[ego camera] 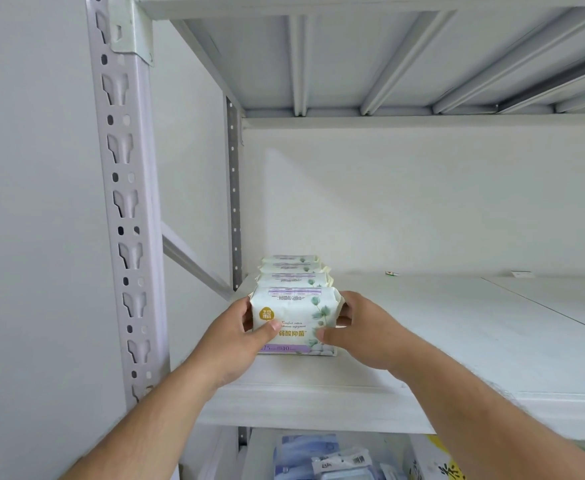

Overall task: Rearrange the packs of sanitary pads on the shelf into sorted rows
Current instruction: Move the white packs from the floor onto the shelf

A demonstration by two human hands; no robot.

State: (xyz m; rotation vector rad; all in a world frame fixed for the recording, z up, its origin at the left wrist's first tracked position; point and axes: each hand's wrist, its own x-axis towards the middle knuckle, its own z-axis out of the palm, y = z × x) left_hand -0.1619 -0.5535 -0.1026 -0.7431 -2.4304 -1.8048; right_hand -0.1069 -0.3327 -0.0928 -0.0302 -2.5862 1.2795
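Four packs or so in one row at shelf [422,341] left end, running front to back; exact count unclear, rear ones overlap. Front pack [294,320] upright near shelf front edge, just ahead of rear packs [292,273]. We judge step as seating front pack into row. Next: push it back flush, square with neighbours, release. Left hand [239,336] grips pack's left side, thumb across face. Right hand [356,332] grips right side, thumb on lower front. Forearms reach up and inward.
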